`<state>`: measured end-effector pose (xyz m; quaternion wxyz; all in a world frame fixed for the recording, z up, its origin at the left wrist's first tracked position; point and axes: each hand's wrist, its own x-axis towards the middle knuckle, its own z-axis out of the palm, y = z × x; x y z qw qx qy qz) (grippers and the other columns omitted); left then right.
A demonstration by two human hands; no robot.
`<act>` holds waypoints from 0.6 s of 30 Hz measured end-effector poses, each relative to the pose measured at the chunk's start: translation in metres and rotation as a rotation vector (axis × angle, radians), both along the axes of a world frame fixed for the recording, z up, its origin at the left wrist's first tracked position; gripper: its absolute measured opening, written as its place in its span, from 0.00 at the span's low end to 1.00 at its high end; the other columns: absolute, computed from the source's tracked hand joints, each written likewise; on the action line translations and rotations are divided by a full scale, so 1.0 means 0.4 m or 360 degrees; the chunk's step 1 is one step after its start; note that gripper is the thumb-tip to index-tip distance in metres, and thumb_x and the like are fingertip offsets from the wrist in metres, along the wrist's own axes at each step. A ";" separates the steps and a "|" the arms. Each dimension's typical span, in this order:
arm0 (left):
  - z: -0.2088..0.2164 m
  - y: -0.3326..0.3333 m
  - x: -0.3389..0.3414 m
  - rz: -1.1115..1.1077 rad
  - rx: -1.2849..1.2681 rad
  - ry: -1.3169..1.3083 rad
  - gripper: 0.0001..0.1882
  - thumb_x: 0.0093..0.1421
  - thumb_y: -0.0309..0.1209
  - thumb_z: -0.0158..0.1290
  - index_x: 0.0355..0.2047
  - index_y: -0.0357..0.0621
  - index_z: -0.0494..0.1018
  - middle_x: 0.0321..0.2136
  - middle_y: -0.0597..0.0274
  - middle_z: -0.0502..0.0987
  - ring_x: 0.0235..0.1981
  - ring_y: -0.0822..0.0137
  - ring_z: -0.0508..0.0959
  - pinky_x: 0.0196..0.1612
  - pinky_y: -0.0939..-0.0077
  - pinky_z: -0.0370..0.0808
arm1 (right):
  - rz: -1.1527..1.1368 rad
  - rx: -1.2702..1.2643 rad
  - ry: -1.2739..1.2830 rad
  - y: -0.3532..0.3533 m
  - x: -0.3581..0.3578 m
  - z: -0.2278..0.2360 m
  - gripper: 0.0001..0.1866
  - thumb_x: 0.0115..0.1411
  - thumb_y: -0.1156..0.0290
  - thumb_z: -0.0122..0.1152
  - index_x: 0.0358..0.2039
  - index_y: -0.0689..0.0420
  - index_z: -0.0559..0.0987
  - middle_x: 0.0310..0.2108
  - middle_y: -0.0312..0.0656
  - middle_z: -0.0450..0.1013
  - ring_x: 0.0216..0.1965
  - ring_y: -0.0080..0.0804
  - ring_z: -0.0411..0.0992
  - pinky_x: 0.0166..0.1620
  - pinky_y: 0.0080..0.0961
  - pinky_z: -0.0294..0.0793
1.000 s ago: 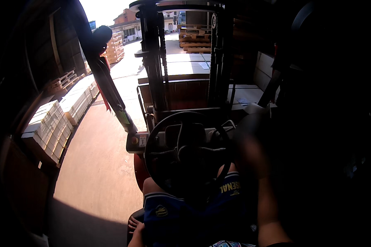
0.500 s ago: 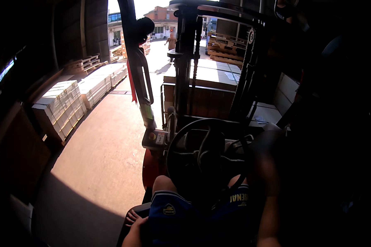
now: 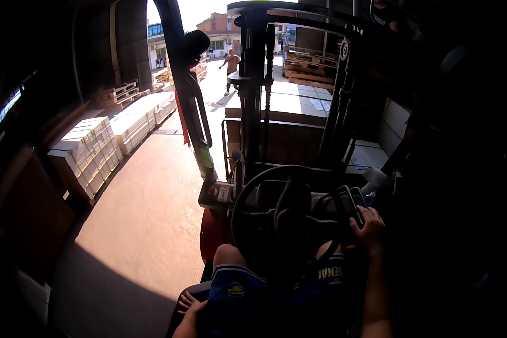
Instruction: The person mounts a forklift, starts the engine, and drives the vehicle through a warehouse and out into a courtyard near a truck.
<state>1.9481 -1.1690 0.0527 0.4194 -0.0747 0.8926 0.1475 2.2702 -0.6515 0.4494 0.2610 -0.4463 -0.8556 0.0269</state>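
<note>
Fingers spread, my left hand [image 3: 190, 304] rests beside my left thigh at the edge of the dark seat [image 3: 177, 315]. My right hand [image 3: 370, 231] is just right of the black steering wheel [image 3: 243, 194], its thumb apart from its fingers. Those fingertips reach toward dark control levers [image 3: 354, 198]; whether they touch them is too dark to tell. Neither hand holds the wheel. Ahead stands the forklift's black mast [image 3: 254, 96], with a large flat-topped load [image 3: 293, 96] behind it.
Strapped stacks of pale boards [image 3: 90, 147] line the left side, with wooden pallets [image 3: 121, 93] farther back. A person [image 3: 231, 66] is on the sunlit ground ahead. More pallets [image 3: 310, 65] are piled beyond the load. Deep shadow hides the right side.
My right hand, blurred at the wheel's right side before, now shows plainly by the levers, slightly lower. The person ahead appears in a different stance. My left hand has stayed put.
</note>
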 end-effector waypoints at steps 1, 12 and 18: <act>0.003 -0.004 -0.001 0.0007 -0.0008 0.0008 0.76 0.55 0.72 0.71 0.88 0.49 0.42 0.88 0.40 0.36 0.88 0.36 0.37 0.84 0.28 0.40 | -0.0005 0.0118 -0.0083 0.010 -0.002 -0.012 0.32 0.74 0.50 0.68 0.73 0.52 0.82 0.72 0.50 0.79 0.78 0.54 0.69 0.83 0.62 0.60; -0.022 -0.026 0.038 -0.0002 0.0004 -0.0016 0.75 0.55 0.72 0.71 0.88 0.48 0.44 0.88 0.39 0.38 0.88 0.36 0.39 0.85 0.29 0.42 | -0.0163 0.0540 -0.0137 -0.028 0.023 -0.137 0.26 0.75 0.58 0.65 0.69 0.51 0.86 0.72 0.43 0.80 0.85 0.52 0.57 0.87 0.70 0.44; -0.025 -0.024 0.033 -0.0008 0.0022 -0.0026 0.74 0.55 0.71 0.71 0.88 0.48 0.44 0.88 0.39 0.39 0.88 0.36 0.40 0.85 0.30 0.43 | -0.0138 0.0559 -0.0170 -0.034 0.027 -0.128 0.25 0.76 0.57 0.64 0.69 0.51 0.86 0.72 0.42 0.80 0.85 0.52 0.57 0.88 0.68 0.45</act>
